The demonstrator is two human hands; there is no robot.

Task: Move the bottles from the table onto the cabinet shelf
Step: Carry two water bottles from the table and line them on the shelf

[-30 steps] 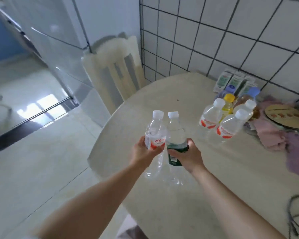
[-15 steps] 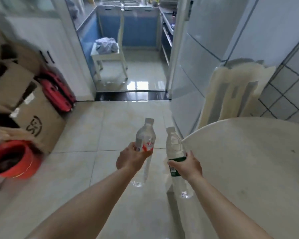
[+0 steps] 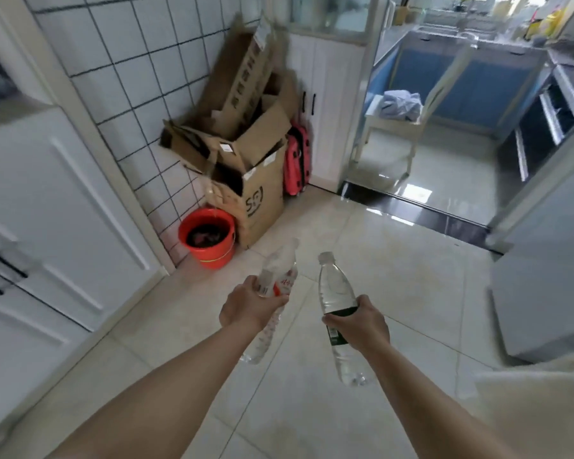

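Tiled floor [image 3: 395, 293] underfoot; cardboard boxes [image 3: 246, 154], red bucket [image 3: 209, 238] by wall.

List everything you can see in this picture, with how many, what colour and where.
red-label bottle: 1, clear, gripped in left hand
green-label bottle: 1, clear, gripped in right hand
bucket: 1, red, on floor by tiled wall
cardboard boxes: several, brown, stacked in corner behind bucket
bag: 1, red, right of boxes
cabinet: 1, white, left
chair: 1, white, beyond doorway, cloth on seat
left hand: 1, centre
right hand: 1, centre right
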